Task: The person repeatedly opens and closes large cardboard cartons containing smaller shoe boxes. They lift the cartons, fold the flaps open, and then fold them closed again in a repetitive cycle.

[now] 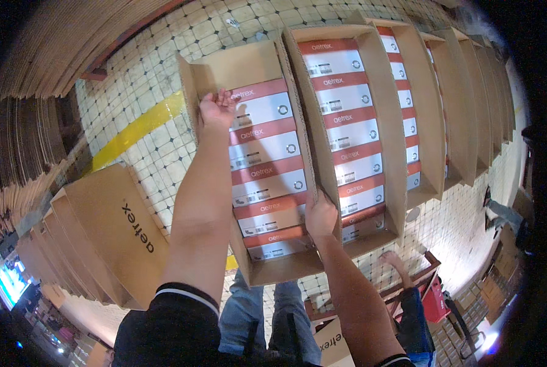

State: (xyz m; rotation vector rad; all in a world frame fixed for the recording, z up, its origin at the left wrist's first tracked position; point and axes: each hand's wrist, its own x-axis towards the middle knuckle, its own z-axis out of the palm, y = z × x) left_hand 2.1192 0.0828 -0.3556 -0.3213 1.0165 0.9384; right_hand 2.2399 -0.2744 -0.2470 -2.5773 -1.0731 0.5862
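Observation:
An open brown carton [285,269] stands in front of me, with a row of white shoeboxes [262,147] with red-orange lids packed inside it. My left hand [217,109] is at the carton's left wall near its far end, beside the farthest shoebox. Its fingers are loosely bent and slightly apart, and they hold nothing visible. Closer to me, my right hand [321,215] is closed over the top edge of the right wall. Part of its grip is hidden behind that wall. At the far end of the carton, a cardboard flap [236,64] slants above the boxes.
More open cartons [371,241] of shoeboxes stand in a row on the right. Flattened cardboard [83,37] is stacked at far left, above brown cartons [111,226]. Yellow tape [142,128] crosses the tiled floor. Another person's arm [408,293] reaches in beside a red cart [432,263].

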